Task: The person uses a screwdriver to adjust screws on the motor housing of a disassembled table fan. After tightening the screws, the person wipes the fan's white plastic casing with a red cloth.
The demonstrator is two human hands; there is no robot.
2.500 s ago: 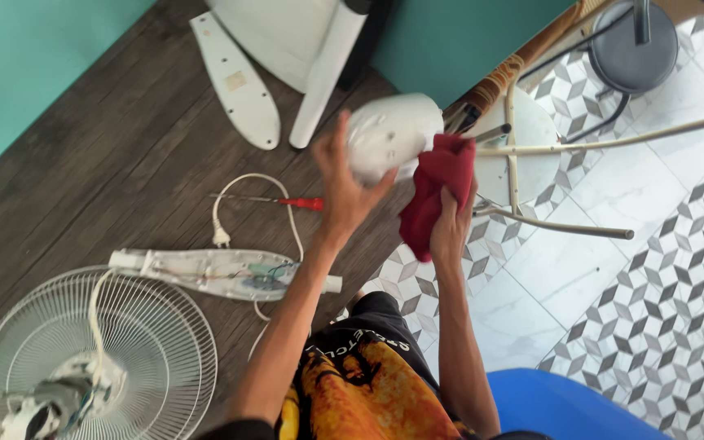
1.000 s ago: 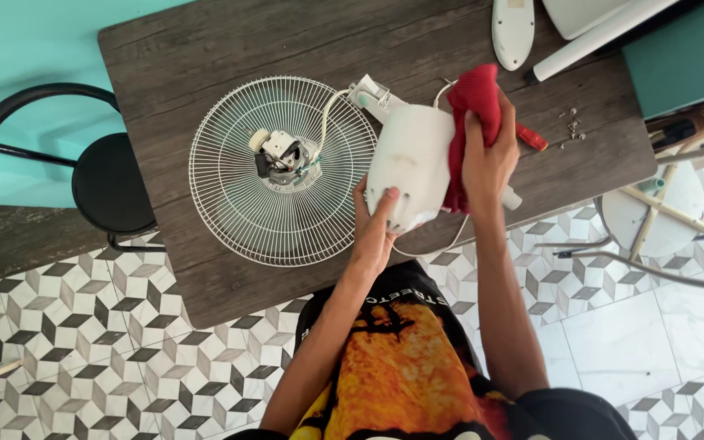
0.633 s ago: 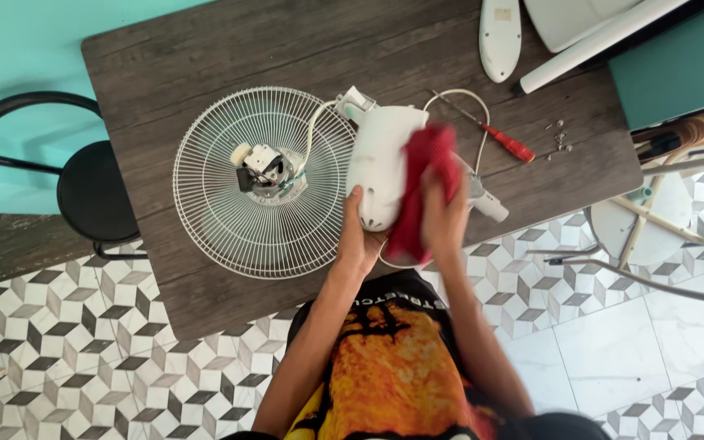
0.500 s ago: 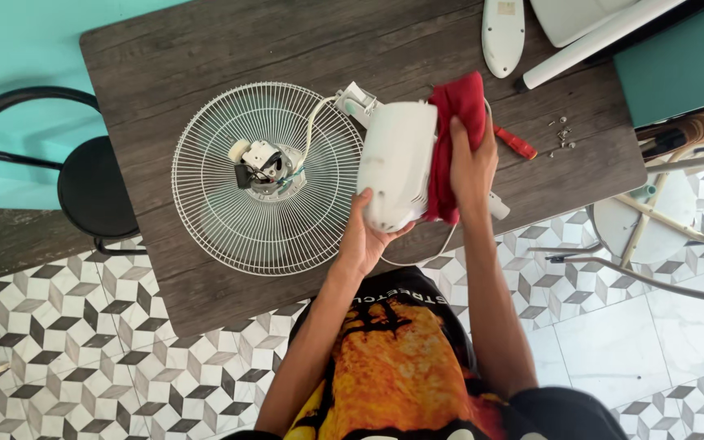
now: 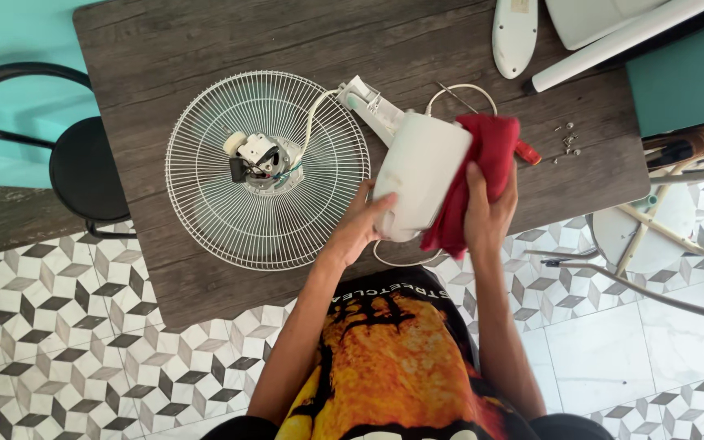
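Observation:
My left hand (image 5: 359, 225) holds a white plastic fan housing (image 5: 420, 173) from below, above the front edge of a dark wooden table (image 5: 205, 49). My right hand (image 5: 489, 210) presses a red cloth (image 5: 482, 175) against the housing's right side. Left of the housing a white wire fan grille (image 5: 266, 169) lies flat, with the bare motor (image 5: 256, 156) at its centre. A white cable runs from the motor to a white fan neck part (image 5: 371, 104) behind the housing.
A white fan blade (image 5: 514, 34) and a white tube (image 5: 625, 42) lie at the table's back right. Small screws (image 5: 568, 143) and a red-handled screwdriver (image 5: 527, 152) sit right of the cloth. A black stool (image 5: 87, 167) stands left, a white chair (image 5: 653, 236) right.
The view swung from the table's other side to above the grille. The red cloth has slid up and down the housing's right side while my left hand kept holding it.

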